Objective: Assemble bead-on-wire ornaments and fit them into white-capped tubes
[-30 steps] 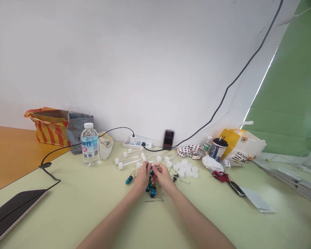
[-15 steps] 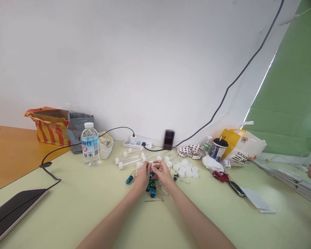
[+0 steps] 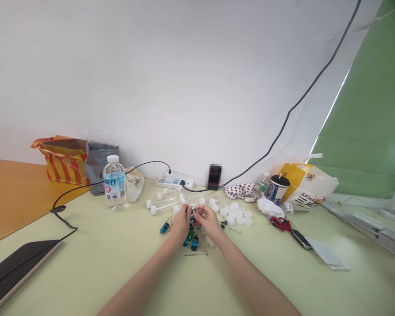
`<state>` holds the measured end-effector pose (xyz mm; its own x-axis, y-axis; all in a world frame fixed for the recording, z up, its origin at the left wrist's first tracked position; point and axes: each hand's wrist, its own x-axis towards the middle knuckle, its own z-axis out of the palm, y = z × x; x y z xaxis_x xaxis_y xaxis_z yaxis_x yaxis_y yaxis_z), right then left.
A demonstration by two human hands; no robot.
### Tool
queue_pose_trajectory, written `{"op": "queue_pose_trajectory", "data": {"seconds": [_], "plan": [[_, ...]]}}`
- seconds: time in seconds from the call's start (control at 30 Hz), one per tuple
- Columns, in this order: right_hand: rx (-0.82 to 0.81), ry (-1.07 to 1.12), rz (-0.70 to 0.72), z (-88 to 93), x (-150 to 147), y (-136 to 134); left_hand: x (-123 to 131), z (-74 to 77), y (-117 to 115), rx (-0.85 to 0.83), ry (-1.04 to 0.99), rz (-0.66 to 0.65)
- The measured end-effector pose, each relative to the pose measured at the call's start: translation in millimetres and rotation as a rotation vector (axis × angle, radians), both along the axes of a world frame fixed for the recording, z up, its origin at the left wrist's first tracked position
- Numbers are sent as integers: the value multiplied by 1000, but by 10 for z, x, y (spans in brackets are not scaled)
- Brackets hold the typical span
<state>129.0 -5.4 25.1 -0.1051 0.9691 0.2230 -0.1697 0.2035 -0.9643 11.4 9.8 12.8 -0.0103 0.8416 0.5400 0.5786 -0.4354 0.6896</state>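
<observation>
You're working w/ both hands at table centre. Left hand (image 3: pixel 181 223) and right hand (image 3: pixel 209 223) are meeting fingertip to fingertip, pinching a small blue piece (image 3: pixel 192 216) btwn them, just above the table (image 3: pixel 118 263). Whether a clear tube end is also in that pinch is too small to tell. The other blue and green pieces (image 3: pixel 191 240) are lying in a loose heap at 6 o'clock from the pinch, right under your hands, w/ thin wire leads sticking out. One stray blue piece (image 3: pixel 164 228) is sitting at 9 o'clock, just beside the left hand.

Doing it well, imo: these are tiny parts, so you should be gripping w/ fingertips only and light pressure. Work low over the heap, so a dropped piece is landing among the others, not rolling off. Watch the leads, as they look easy to bend or snag. Capped clear tubes (image 3: pixel 164 204) are lying near at 11 o'clock and loose white caps (image 3: pixel 237 215) near at 2 o'clock.

Pose: forearms are angling in from 7 and 5 o'clock in a narrow V. Wrists are sitting low and approx level, fingers curling inward, thumbs facing each other. Neither palm is showing. Water bottle (image 3: pixel 114 182) is standing well apart at 10 o'clock, red scissors (image 3: pixel 279 223) well apart at 3 o'clock.
</observation>
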Motion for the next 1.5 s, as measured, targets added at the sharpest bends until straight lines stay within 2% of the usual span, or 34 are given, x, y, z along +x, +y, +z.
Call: {"op": "queue_pose_trajectory", "data": {"seconds": [0.07, 0.23, 0.37, 0.53, 0.67, 0.83, 1.0, 1.13, 1.3, 1.43, 1.5], "plan": [[57, 19, -34, -2, -1, 5, -2, 0, 4, 8, -6, 12], [-44, -9, -25, 9, -18, 1, -7, -23, 18, 3, -5, -6], [84, 8, -48, 12, -23, -3, 0, -28, 3, -9, -8, -21], [-40, -65, -42, -22, -35, 10, 21, -8, -27, -20, -15, -31], [51, -1, -76, -23, -38, 13, 22, -6, -15, -12, -27, -24], [-98, -31, -18, -21, -38, 19, -5, -7, 11, -5, -18, -21], [23, 25, -27, 1, -39, 7, -4, 5, -1, -7, -17, -20], [-53, -9, -53, 15, -38, 6, 16, -5, -15, -4, -15, -57], [34, 29, -79, -9, -30, 25, 13, -11, -7, -11, -14, -43], [-97, -24, -12, -38, -34, 31, -8, -2, 4, -12, -12, -35], [-59, -26, 5, -43, -33, 29, -14, -3, 13, -13, -22, -30]]}}
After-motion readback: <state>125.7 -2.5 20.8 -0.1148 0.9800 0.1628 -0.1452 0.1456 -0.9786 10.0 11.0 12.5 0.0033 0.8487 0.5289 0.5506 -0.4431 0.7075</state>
